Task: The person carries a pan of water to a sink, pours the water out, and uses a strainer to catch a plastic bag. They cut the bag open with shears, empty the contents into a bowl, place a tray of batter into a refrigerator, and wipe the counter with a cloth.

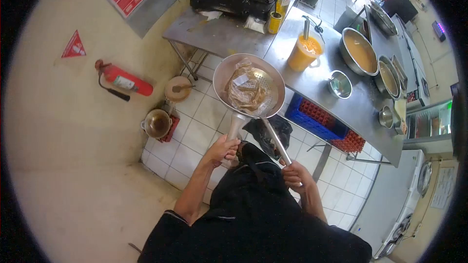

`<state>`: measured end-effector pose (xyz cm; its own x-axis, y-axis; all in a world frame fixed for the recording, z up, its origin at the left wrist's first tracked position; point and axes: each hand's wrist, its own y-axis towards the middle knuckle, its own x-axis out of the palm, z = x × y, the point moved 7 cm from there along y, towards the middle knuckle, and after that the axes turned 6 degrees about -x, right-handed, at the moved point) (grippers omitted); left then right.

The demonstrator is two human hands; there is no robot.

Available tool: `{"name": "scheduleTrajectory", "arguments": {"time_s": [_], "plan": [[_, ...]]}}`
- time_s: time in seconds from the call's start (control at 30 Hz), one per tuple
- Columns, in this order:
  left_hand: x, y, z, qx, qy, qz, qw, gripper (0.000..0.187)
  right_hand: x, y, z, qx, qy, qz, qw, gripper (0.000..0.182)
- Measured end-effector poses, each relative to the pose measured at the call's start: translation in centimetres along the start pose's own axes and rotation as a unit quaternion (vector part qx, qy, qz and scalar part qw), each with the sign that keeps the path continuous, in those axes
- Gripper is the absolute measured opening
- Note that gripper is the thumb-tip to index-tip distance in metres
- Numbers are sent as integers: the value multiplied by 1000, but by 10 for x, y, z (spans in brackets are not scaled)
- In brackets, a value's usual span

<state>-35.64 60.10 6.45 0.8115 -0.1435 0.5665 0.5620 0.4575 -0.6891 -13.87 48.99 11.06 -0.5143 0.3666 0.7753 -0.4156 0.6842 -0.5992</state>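
Observation:
My left hand (223, 151) is closed around the handle of a wide round pan (220, 84), held out in front of me above the floor. In my right hand (298, 176) is the long metal handle of a skimmer (265, 79), whose perforated bowl rests inside the pan. A crumpled, brownish see-through plastic bag (243, 92) with a white label lies in the pan, partly over the skimmer. What the bag contains, if anything, I cannot make out.
Ahead is a steel table (312, 87) with an orange-filled jug (303, 56), a large bowl of orange liquid (359, 51) and a small metal bowl (340, 85). A black stove (229, 0) stands beyond. On the left are a fire extinguisher (126, 79) and a floor pot (157, 123).

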Motion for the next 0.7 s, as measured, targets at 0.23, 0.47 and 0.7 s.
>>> {"name": "scheduleTrajectory", "arguments": {"time_s": [0.23, 0.47, 0.7], "plan": [[-29, 35, 130, 8, 31, 19, 999, 20, 58, 105, -77, -40, 20, -33, 998, 23], [-50, 93, 269, 17, 53, 18, 998, 19, 131, 203, -170, -65, 29, -52, 996, 15], [-41, 176, 411, 58, 95, -25, 993, 17, 199, 289, -261, -118, 53, -48, 990, 15]]}}
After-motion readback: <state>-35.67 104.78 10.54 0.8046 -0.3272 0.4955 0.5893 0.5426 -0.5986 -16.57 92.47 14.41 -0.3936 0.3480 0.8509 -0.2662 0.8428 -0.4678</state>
